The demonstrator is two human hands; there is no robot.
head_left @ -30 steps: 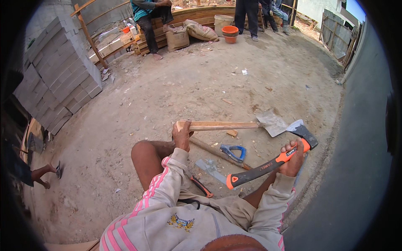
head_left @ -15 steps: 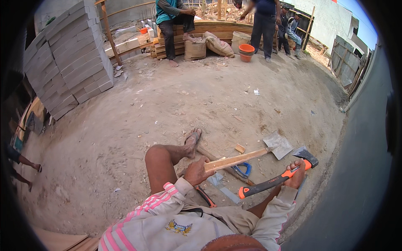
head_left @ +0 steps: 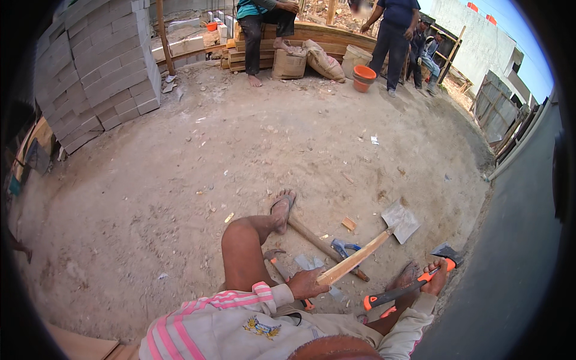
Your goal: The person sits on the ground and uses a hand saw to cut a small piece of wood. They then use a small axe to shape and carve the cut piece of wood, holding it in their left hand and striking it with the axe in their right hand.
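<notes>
My left hand [head_left: 307,283] is closed round the end of a pale wooden handle [head_left: 357,258]. At its far end is a flat, squarish metal shovel blade [head_left: 401,222] near the ground. In my right hand [head_left: 437,276] is an axe, gripped close under its dark head [head_left: 449,253]; its orange and black handle [head_left: 393,295] slants down toward my lap. Between my legs lie a claw hammer [head_left: 275,257], partly hidden by my left hand, and a blue-handled tool [head_left: 346,246] under a loose round wooden shaft [head_left: 318,237].
Wood chips [head_left: 349,223] dot the dirt ground. A grey wall [head_left: 510,240] runs close on my right. Pale blocks [head_left: 102,72] are stacked at the far left. Orange buckets [head_left: 363,78], a sack [head_left: 324,60] and several people are at the back.
The axe has moved right and lower, away from the wooden handle. My left hand and the shovel handle have shifted right and down; the handle now slants more steeply. The view has shifted too.
</notes>
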